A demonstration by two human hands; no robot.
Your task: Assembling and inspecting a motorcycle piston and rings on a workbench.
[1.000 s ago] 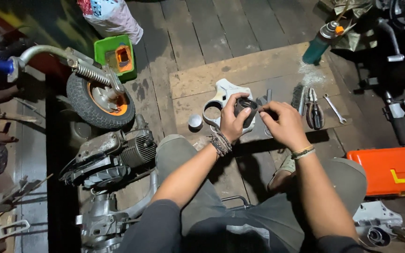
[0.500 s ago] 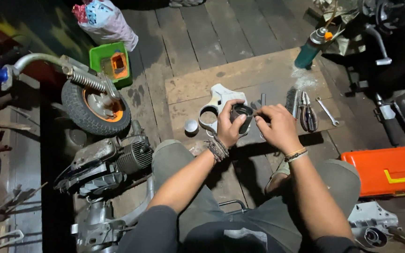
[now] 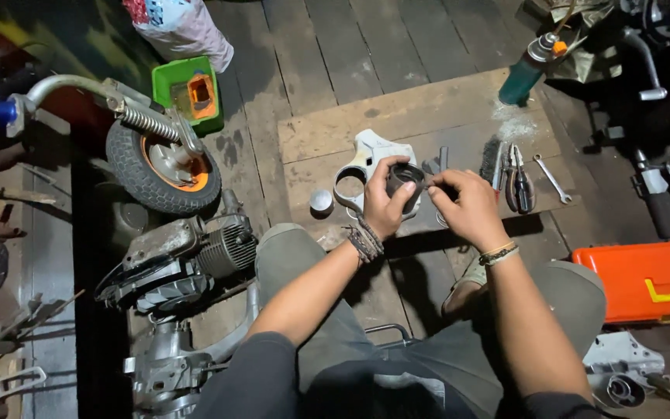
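My left hand (image 3: 384, 203) grips a short dark metal cylinder (image 3: 405, 183), open end up, above a wooden board (image 3: 366, 124). My right hand (image 3: 467, 208) is closed beside it, with its fingertips pinched at the cylinder's right rim; what it pinches is too small to tell. Under the hands lies a pale metal bracket with a round hole (image 3: 360, 167). A small round silver cap (image 3: 320, 201) rests left of the bracket.
Pliers (image 3: 518, 180), a wire brush (image 3: 492, 161) and a small wrench (image 3: 552, 177) lie on the board at the right. A green gas canister (image 3: 523, 71) stands behind. An orange toolbox (image 3: 649, 281) is at right; a small wheel (image 3: 161, 167) and engine (image 3: 188, 256) at left.
The view has shifted slightly, and both hands have stayed on the cylinder with only small finger movements at its rim.
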